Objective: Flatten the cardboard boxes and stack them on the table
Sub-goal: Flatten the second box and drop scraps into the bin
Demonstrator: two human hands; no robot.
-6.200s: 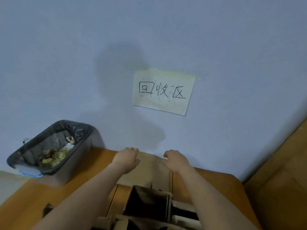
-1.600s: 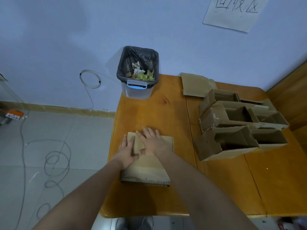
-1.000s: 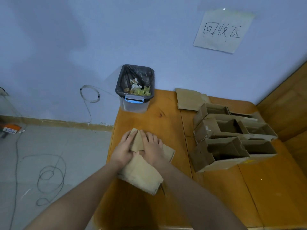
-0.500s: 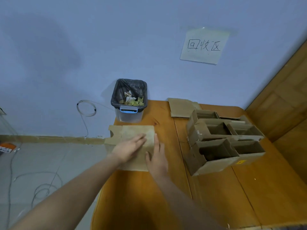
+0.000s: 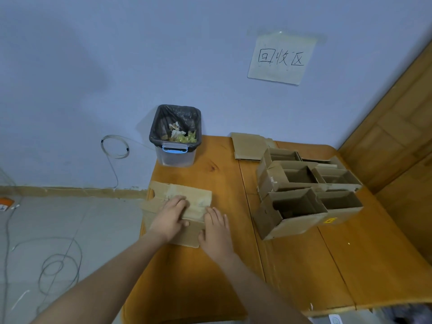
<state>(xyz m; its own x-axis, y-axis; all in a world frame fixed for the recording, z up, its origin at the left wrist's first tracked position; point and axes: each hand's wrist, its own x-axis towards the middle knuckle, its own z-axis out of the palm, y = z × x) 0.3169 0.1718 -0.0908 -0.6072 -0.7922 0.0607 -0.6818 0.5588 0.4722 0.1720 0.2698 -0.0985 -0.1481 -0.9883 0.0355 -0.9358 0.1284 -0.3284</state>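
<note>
A flattened brown cardboard box (image 5: 187, 197) lies on the left part of the wooden table (image 5: 292, 272), its left flap hanging past the table edge. My left hand (image 5: 171, 216) presses on top of it with its fingers slightly bent. My right hand (image 5: 216, 229) lies flat with straight fingers at the box's right near corner, partly on the table. Several open, unflattened cardboard boxes (image 5: 304, 192) stand packed together on the right. Another flattened piece of cardboard (image 5: 249, 146) lies at the back by the wall.
A clear bin with a black liner (image 5: 176, 134) stands at the table's back left corner, holding scraps. A paper sign (image 5: 281, 58) hangs on the blue wall. A wooden panel (image 5: 402, 127) rises on the right. Cables (image 5: 58, 265) lie on the tiled floor at left.
Both hands have carried the flattened box up off the table, turned it and laid it back down. My left hand moved onto its top; my right hand now rests at its right near corner.
</note>
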